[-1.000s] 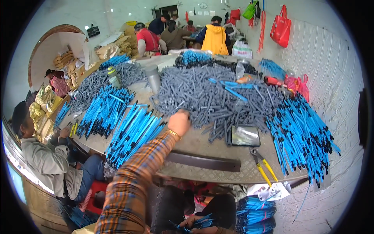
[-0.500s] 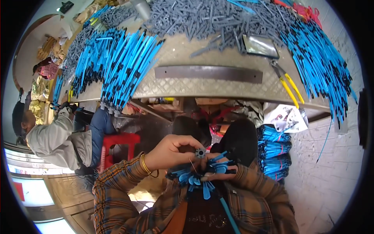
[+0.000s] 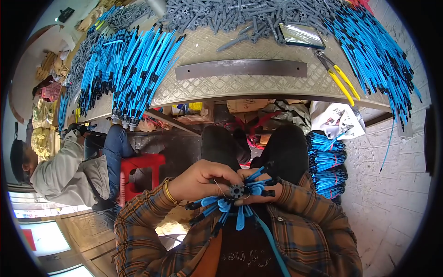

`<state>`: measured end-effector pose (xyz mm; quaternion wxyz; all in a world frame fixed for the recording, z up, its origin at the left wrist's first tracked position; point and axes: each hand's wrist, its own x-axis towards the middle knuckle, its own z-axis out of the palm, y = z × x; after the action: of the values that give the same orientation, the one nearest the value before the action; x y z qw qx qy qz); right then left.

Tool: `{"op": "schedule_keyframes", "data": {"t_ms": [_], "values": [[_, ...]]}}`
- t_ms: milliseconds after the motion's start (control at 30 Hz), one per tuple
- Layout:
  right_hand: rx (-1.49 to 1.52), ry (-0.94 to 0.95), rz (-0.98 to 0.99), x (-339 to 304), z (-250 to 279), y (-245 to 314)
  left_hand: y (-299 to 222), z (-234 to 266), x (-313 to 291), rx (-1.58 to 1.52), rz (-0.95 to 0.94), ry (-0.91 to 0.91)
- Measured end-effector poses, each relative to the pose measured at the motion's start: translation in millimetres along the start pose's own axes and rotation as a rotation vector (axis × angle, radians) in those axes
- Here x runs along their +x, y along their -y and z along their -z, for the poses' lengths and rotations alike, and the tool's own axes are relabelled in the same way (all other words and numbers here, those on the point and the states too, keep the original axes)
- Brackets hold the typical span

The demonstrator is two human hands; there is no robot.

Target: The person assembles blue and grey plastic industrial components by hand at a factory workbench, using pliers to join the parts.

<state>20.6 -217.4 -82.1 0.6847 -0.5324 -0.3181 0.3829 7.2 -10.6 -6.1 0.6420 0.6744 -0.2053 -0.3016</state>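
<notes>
In front of my chest I hold a small grey toothed hub (image 3: 237, 190) with several blue strips (image 3: 240, 220) fanned out around it, many with black ends. My right hand (image 3: 257, 200) is closed around the hub and the strips on its right side. On the other side, my left hand (image 3: 198, 182) is closed, its thumb and finger pinching a thin wire (image 3: 218, 184) beside the hub. Part of the wire's path and the right fingers behind the strips are hidden.
On the table (image 3: 217, 87) lie a dark metal bar (image 3: 240, 69), yellow-handled pliers (image 3: 339, 78), a dark flat rectangular object (image 3: 302, 35), grey plastic pieces (image 3: 221, 16) and blue strip piles (image 3: 143, 69). Tied bundles (image 3: 327, 161) are stacked at right. A person (image 3: 64, 168) sits left by a red stool (image 3: 143, 168).
The hub has come slightly lower, with its toothed face in plainer view. My left fingertips are now nearer the hub, with the wire bent beside it. The table sits higher in view.
</notes>
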Motion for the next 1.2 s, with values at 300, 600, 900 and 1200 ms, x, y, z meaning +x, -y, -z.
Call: {"op": "schedule_keyframes", "data": {"t_ms": [300,600,900,1200], "values": [[-0.005,-0.004,0.036,0.2,5.9,-8.7,-8.2,4.8,6.0,0.017,0.032,0.03],[0.017,-0.023,0.041,-1.6,5.5,-16.9,-12.7,9.1,6.7,0.1,-0.062,0.121],[0.143,-0.044,0.042,-4.5,7.0,-10.7,-14.9,3.4,3.1,0.124,-0.034,0.083],[0.174,0.021,0.045,-4.9,11.2,-15.0,-8.8,-19.7,8.1,0.49,-0.387,-0.201]]}}
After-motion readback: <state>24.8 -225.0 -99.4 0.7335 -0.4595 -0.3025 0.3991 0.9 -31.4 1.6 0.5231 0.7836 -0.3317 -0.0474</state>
